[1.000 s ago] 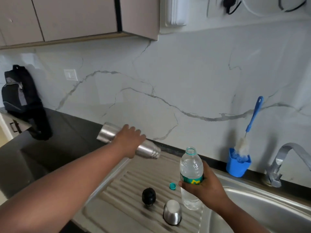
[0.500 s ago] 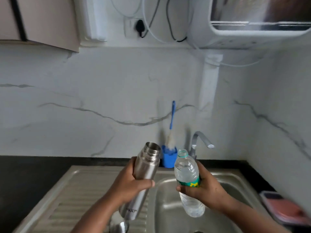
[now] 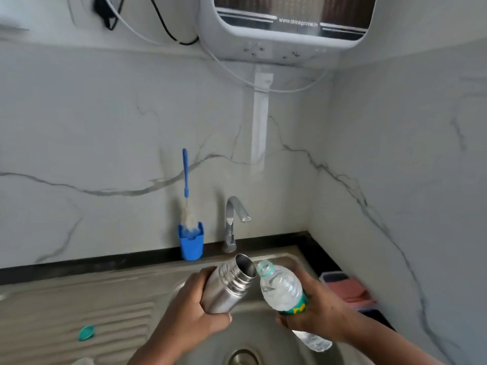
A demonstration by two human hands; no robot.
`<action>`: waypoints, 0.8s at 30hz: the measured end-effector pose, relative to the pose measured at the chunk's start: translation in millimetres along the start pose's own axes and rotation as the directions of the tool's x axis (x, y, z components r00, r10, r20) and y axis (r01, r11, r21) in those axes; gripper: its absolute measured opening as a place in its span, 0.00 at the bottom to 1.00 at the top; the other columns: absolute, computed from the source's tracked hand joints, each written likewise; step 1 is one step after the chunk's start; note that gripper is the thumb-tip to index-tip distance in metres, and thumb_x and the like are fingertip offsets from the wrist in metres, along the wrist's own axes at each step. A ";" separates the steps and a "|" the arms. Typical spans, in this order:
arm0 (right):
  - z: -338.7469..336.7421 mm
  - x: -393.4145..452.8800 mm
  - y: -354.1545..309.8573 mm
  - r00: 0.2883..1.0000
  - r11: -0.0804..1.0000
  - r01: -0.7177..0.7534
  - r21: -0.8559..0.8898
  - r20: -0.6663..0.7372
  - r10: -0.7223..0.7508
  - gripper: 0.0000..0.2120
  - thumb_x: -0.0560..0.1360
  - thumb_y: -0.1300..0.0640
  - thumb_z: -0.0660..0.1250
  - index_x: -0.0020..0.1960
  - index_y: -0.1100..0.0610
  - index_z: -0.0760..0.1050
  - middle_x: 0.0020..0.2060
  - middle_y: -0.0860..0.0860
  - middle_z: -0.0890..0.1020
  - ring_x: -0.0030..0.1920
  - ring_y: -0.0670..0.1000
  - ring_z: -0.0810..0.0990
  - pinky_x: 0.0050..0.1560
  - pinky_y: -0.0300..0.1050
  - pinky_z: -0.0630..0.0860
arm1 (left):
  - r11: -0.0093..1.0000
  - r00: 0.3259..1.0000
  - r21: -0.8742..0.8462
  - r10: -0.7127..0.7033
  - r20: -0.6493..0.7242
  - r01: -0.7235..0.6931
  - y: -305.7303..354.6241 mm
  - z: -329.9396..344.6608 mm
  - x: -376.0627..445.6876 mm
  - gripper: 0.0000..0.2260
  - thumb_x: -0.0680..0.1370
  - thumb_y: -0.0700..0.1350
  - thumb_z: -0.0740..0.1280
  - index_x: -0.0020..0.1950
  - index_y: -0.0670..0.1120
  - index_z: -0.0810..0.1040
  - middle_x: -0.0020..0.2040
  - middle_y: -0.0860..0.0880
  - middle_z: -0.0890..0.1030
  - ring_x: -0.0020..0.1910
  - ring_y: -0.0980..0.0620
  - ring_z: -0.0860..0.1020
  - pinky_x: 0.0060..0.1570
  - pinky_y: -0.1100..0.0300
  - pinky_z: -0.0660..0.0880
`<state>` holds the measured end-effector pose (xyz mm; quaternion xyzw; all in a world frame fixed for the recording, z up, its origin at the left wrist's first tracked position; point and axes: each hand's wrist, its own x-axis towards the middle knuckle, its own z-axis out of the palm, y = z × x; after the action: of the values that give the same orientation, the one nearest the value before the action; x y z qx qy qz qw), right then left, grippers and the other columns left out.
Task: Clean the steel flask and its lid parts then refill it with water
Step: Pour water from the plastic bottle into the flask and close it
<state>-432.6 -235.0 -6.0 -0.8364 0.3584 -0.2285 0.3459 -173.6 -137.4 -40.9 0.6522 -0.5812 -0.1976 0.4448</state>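
Observation:
My left hand grips the open steel flask over the sink basin, its mouth tilted up and to the right. My right hand holds a clear plastic water bottle with a green label, tipped left so its open neck nearly touches the flask's mouth. The bottle's teal cap lies on the ribbed drainboard at the left. The flask's lid parts are out of view.
A blue holder with a blue-handled bottle brush stands against the marble wall beside the chrome tap. A white water purifier hangs above. A pink container sits on the black counter at the right.
The view has swung right and down to the sink. The flask has come from the drainboard to over the basin, and the bottle has tipped until its neck meets the flask's mouth.

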 end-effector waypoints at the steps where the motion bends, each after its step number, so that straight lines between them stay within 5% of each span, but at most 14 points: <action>1: -3.8 0.6 6.0 1.000 1.000 0.009 -0.027 0.015 -0.008 0.35 0.62 0.49 0.78 0.65 0.43 0.67 0.51 0.44 0.80 0.48 0.43 0.80 0.53 0.45 0.79 | 1.000 1.000 0.030 0.001 0.001 -0.001 2.6 4.5 1.8 0.35 0.57 0.54 0.77 0.60 0.71 0.68 0.54 0.60 0.79 0.52 0.58 0.79 0.53 0.51 0.78; 7: -21.3 10.3 28.6 0.988 0.998 0.052 -0.044 0.150 -0.045 0.31 0.65 0.55 0.77 0.61 0.36 0.67 0.49 0.36 0.79 0.49 0.40 0.80 0.50 0.36 0.76 | 0.975 1.000 0.220 -0.019 -0.012 0.022 13.3 16.8 4.8 0.37 0.56 0.57 0.74 0.62 0.70 0.64 0.54 0.62 0.76 0.52 0.57 0.77 0.52 0.55 0.76; 11: -28.5 23.0 39.6 0.971 0.992 0.086 -0.093 0.231 -0.062 0.36 0.62 0.50 0.77 0.66 0.38 0.66 0.56 0.41 0.78 0.55 0.44 0.79 0.56 0.47 0.78 | 0.945 1.000 0.327 -0.023 -0.021 0.028 16.0 15.3 0.6 0.36 0.57 0.57 0.70 0.64 0.68 0.63 0.55 0.63 0.73 0.52 0.58 0.76 0.53 0.57 0.75; 15: -30.9 37.3 44.0 0.953 0.981 0.117 -0.156 0.297 -0.067 0.35 0.60 0.46 0.76 0.64 0.37 0.67 0.54 0.38 0.77 0.54 0.41 0.78 0.55 0.48 0.78 | 0.901 0.998 0.430 -0.041 -0.044 0.056 16.9 13.3 -2.6 0.37 0.58 0.59 0.67 0.68 0.62 0.68 0.55 0.61 0.72 0.52 0.57 0.75 0.54 0.56 0.73; 24: -26.9 44.9 40.5 0.931 0.959 0.145 -0.244 0.363 -0.048 0.34 0.61 0.46 0.75 0.62 0.35 0.65 0.55 0.36 0.76 0.54 0.37 0.75 0.53 0.37 0.75 | 0.823 0.996 0.564 -0.084 -0.001 0.070 16.2 1.9 -5.5 0.38 0.58 0.61 0.62 0.70 0.62 0.65 0.55 0.62 0.69 0.51 0.58 0.71 0.55 0.59 0.70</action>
<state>-438.8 -300.6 -12.3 -0.9194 0.2760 -0.0412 0.2772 -185.8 -131.8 -30.2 0.7747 -0.5922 -0.0430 0.2174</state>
